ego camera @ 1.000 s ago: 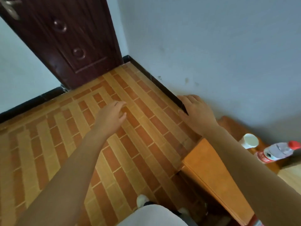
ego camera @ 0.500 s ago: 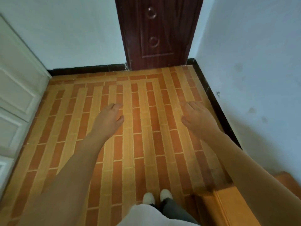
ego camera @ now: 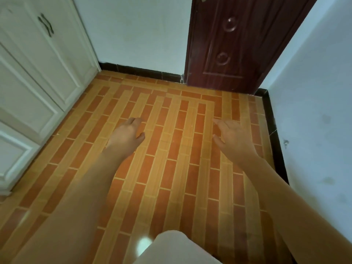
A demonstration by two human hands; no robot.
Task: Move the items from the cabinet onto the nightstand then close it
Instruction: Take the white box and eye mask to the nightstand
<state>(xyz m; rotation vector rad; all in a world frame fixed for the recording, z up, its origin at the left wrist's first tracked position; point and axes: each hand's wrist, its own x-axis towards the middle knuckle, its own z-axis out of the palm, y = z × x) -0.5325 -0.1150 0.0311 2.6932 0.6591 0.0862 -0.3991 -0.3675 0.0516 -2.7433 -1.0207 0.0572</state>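
A white panelled cabinet (ego camera: 34, 77) fills the left side, its doors closed, with dark curved handles (ego camera: 45, 24) near the top. My left hand (ego camera: 126, 135) hovers palm-down over the brick-patterned floor, fingers loosely apart and holding nothing. My right hand (ego camera: 233, 139) is held out the same way to the right, also empty. The nightstand and the items are out of view.
Orange and tan tiled floor (ego camera: 171, 168) spreads ahead. A dark brown door (ego camera: 238, 42) stands shut at the far wall. A pale wall (ego camera: 314, 111) with a black skirting board (ego camera: 272, 134) runs along the right. White clothing (ego camera: 171, 248) shows at the bottom edge.
The view has swung left: the nightstand with its cup and bottle left the frame on the right, and the white cabinet came in on the left. Both hands stay empty.
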